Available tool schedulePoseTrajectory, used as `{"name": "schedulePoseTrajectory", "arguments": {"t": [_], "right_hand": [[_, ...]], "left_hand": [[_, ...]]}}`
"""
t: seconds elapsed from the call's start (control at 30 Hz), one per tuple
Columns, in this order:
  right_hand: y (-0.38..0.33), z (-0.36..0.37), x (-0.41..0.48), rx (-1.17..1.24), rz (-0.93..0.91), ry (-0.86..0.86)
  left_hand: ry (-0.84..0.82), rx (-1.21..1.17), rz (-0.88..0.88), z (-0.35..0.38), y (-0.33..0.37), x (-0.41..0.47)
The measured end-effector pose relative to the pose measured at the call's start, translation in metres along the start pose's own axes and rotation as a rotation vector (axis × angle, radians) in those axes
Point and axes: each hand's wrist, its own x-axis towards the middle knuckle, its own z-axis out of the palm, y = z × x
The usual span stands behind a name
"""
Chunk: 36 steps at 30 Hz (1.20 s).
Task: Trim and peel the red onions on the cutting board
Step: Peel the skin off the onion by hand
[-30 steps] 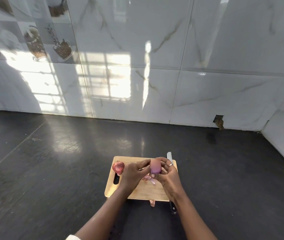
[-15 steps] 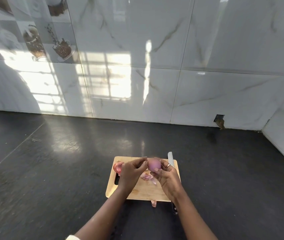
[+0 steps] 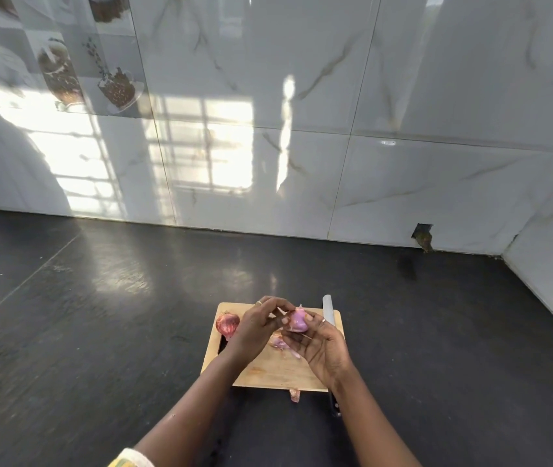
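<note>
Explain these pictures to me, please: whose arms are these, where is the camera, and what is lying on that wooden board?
No machine here: a person works with bare hands. The camera sits on the person's head, looking forward and down, so the arms enter from the bottom. The right hand holds a pale, mostly peeled onion above the cutting board; the left hand pinches at its skin. On the board lie an unpeeled red onion and skin scraps. A knife lies along the board's right edge. The board rests on a dark counter.
</note>
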Motion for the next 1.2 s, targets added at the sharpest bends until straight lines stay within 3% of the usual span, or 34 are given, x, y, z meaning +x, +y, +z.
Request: {"name": "schedulePoseTrajectory", "arguments": {"t": [0.27, 0.63, 0.8, 1.1, 1.2], "right_hand": [[0.000, 0.001, 0.001, -0.032, 0.033, 0.035], [-0.004, 0.001, 0.003, -0.174, 0.044, 0.050], [-0.005, 0.006, 0.008, -0.187, 0.055, 0.091], [-0.006, 0.001, 0.017, -0.093, 0.070, 0.218], [-0.008, -0.001, 0.017, -0.135, 0.059, 0.225]], "left_hand": [[0.057, -0.023, -0.043, 0.000, -0.001, 0.000], [-0.069, 0.057, -0.096, -0.001, 0.003, 0.004], [-0.009, 0.144, -0.092, 0.005, -0.005, 0.006], [0.162, 0.006, -0.213, 0.009, -0.015, -0.002], [0.134, 0.022, -0.222, 0.007, -0.018, -0.004]]}}
